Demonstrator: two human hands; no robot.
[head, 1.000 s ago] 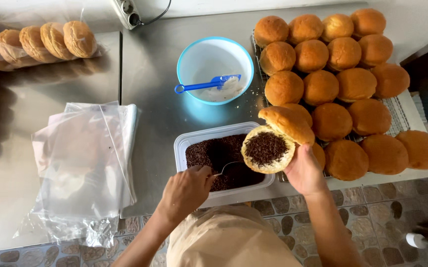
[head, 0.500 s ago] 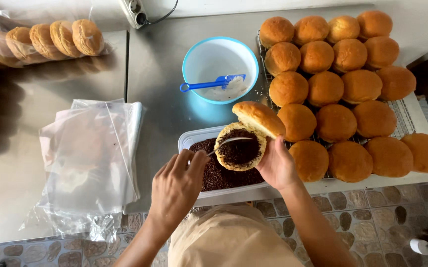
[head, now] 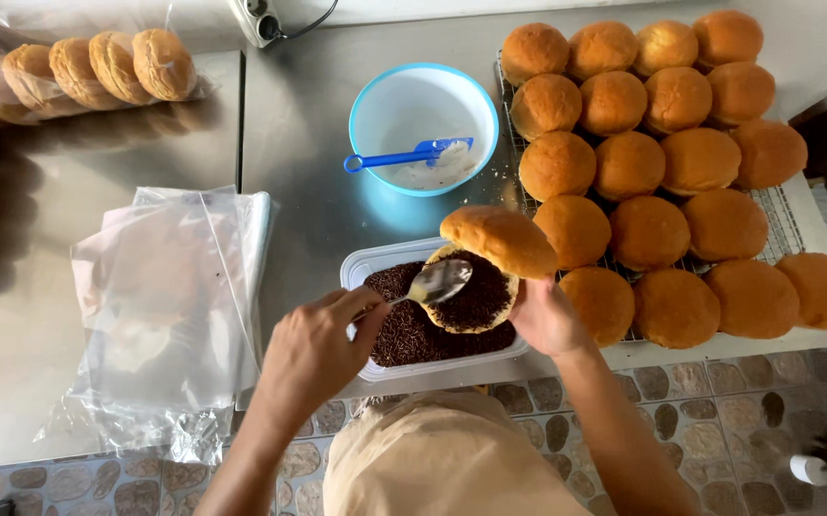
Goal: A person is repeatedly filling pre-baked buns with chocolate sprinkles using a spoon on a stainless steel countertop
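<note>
Where it pressed before, spoon (head: 440, 281) lifted.

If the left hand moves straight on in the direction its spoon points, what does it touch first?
Most likely the open bun held by the right hand. The left hand aims its spoon up and right, over the sprinkle-covered half; the bowl seems to touch it already, though depth is unclear.

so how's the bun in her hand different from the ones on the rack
The held bun is split open, its lower half covered in chocolate sprinkles, and is tilted over the sprinkle tub; the buns on the wire rack are closed, plain and lying flat. Both share the same golden-brown round tops.
</note>
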